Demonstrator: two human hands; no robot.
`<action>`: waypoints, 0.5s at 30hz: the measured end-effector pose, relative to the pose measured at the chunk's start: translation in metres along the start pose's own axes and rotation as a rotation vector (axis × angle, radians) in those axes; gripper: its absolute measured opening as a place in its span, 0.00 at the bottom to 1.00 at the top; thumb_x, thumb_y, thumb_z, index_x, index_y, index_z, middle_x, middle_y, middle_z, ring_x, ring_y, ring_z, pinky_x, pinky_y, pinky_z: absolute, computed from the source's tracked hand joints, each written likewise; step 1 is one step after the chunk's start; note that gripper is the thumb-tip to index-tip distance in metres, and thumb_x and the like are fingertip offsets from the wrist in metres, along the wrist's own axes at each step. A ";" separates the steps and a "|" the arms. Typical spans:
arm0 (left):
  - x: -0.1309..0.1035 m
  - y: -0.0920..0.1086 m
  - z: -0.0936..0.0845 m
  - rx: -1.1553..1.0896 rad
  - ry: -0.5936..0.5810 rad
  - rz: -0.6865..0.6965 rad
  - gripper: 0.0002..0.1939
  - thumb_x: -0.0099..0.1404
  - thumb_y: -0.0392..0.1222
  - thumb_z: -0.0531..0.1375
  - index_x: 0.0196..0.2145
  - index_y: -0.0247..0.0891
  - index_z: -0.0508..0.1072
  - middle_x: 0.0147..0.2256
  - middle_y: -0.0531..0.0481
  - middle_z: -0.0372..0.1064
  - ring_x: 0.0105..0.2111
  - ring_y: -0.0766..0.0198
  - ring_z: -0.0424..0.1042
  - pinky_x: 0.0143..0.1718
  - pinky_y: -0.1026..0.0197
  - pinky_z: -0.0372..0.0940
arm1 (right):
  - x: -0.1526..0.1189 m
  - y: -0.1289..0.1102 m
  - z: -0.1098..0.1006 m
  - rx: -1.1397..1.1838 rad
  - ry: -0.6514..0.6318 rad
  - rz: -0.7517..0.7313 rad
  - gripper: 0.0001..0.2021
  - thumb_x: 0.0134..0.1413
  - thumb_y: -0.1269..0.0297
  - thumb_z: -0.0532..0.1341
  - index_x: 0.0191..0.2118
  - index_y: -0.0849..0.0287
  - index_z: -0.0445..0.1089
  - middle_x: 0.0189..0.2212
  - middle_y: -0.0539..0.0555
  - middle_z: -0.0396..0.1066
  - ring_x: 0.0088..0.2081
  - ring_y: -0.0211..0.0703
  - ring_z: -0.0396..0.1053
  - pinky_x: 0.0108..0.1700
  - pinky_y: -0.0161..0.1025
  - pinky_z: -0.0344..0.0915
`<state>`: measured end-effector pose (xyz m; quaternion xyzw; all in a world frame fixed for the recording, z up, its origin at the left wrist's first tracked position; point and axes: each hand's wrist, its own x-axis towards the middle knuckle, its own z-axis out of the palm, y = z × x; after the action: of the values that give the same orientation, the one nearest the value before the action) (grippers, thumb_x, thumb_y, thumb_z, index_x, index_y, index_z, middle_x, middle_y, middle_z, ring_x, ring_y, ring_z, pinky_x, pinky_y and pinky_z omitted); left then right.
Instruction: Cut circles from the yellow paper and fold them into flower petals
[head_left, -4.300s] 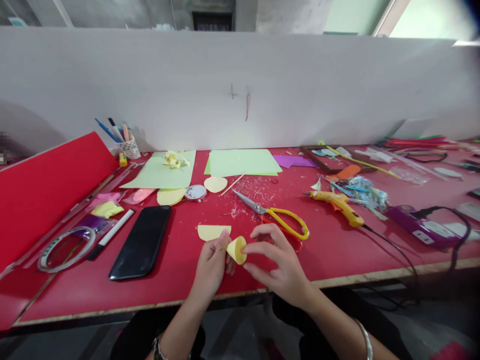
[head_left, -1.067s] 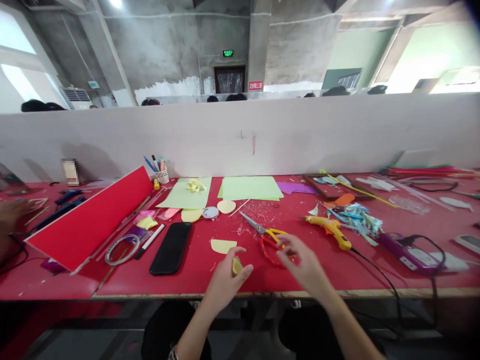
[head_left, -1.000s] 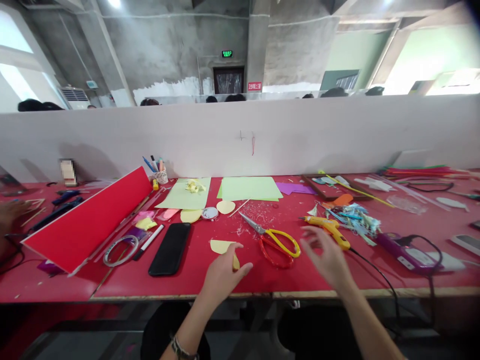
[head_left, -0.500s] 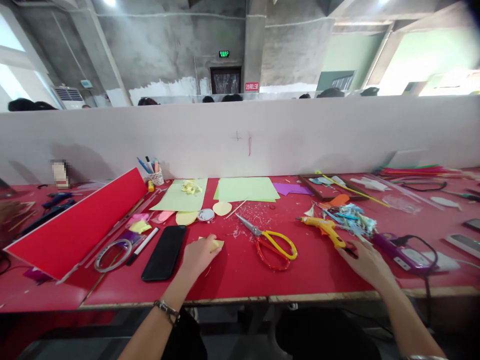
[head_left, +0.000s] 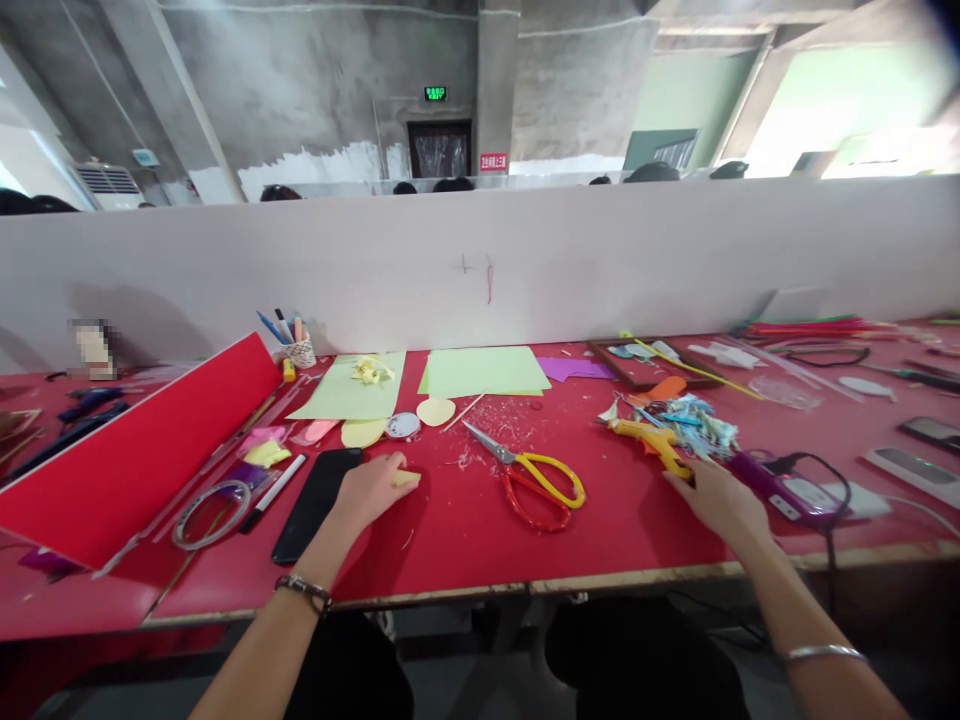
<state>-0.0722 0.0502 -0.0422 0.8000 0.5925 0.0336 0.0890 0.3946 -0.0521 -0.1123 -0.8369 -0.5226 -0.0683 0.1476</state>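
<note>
My left hand [head_left: 373,492] is closed on a small yellow paper piece [head_left: 406,479], just above the red table [head_left: 465,560] and partly over a black phone [head_left: 311,515]. On the right, my right hand [head_left: 721,500] has its fingers around the handle end of a yellow glue gun [head_left: 651,438], whose nozzle points left. Between the hands lie scissors [head_left: 525,475] with one yellow and one red handle loop, blades toward the upper left. Pale yellow paper rounds [head_left: 436,411] and light green sheets [head_left: 484,371] rest behind them.
A red board [head_left: 150,450] leans at the left beside a tape roll [head_left: 212,515] and a marker [head_left: 274,492]. Blue and white tassels [head_left: 697,425] lie behind my right hand, with a purple power strip [head_left: 787,490] to its right. A white partition [head_left: 375,270] stands behind.
My left hand has moved left with the yellow paper, now overlapping the phone. My right hand has moved forward and closed round the glue gun's handle. The whole view has shifted slightly.
</note>
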 end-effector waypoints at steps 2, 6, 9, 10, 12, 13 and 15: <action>0.003 0.001 -0.002 -0.029 0.014 -0.013 0.21 0.60 0.53 0.54 0.47 0.38 0.66 0.44 0.39 0.72 0.43 0.49 0.72 0.37 0.57 0.61 | 0.002 -0.001 0.000 -0.011 -0.018 0.006 0.16 0.56 0.58 0.55 0.39 0.65 0.73 0.36 0.65 0.73 0.34 0.56 0.73 0.32 0.44 0.64; 0.002 0.016 -0.001 -0.147 0.023 0.063 0.27 0.61 0.55 0.51 0.53 0.38 0.61 0.45 0.40 0.71 0.45 0.50 0.71 0.41 0.55 0.63 | 0.008 -0.006 0.003 -0.003 -0.020 -0.014 0.15 0.55 0.58 0.56 0.43 0.61 0.72 0.38 0.61 0.74 0.37 0.53 0.73 0.34 0.42 0.66; -0.001 0.030 0.005 -0.242 0.034 0.138 0.25 0.61 0.51 0.52 0.54 0.39 0.60 0.46 0.42 0.71 0.45 0.52 0.70 0.43 0.54 0.63 | 0.012 -0.007 0.005 0.009 0.012 -0.043 0.15 0.55 0.59 0.55 0.44 0.59 0.72 0.39 0.60 0.74 0.38 0.53 0.73 0.37 0.43 0.66; -0.001 0.034 0.007 -0.275 0.039 0.156 0.25 0.61 0.50 0.52 0.54 0.39 0.60 0.47 0.41 0.70 0.46 0.52 0.70 0.45 0.53 0.62 | 0.013 -0.006 0.005 0.014 0.026 -0.054 0.15 0.55 0.59 0.55 0.45 0.59 0.72 0.40 0.61 0.74 0.39 0.54 0.72 0.39 0.44 0.66; -0.001 0.039 0.013 -0.343 0.046 0.188 0.25 0.61 0.48 0.52 0.55 0.38 0.59 0.50 0.40 0.67 0.48 0.53 0.68 0.47 0.52 0.62 | 0.017 -0.003 0.005 0.024 0.055 -0.075 0.15 0.55 0.60 0.55 0.45 0.60 0.72 0.40 0.61 0.73 0.40 0.55 0.72 0.42 0.46 0.66; -0.001 0.040 0.015 -0.378 0.044 0.205 0.25 0.60 0.47 0.52 0.55 0.37 0.59 0.52 0.40 0.66 0.48 0.54 0.68 0.47 0.52 0.62 | 0.019 -0.001 0.005 0.031 0.068 -0.083 0.15 0.54 0.61 0.56 0.45 0.60 0.72 0.40 0.62 0.74 0.41 0.56 0.72 0.43 0.47 0.65; 0.001 0.040 0.017 -0.442 0.032 0.244 0.27 0.59 0.44 0.53 0.56 0.37 0.57 0.53 0.40 0.65 0.48 0.56 0.68 0.47 0.54 0.63 | 0.025 0.003 0.006 0.049 0.094 -0.100 0.14 0.52 0.62 0.57 0.43 0.62 0.73 0.38 0.63 0.74 0.41 0.57 0.72 0.44 0.48 0.65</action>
<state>-0.0311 0.0378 -0.0519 0.8260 0.4712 0.1855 0.2475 0.4085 -0.0303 -0.1116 -0.8018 -0.5576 -0.1020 0.1891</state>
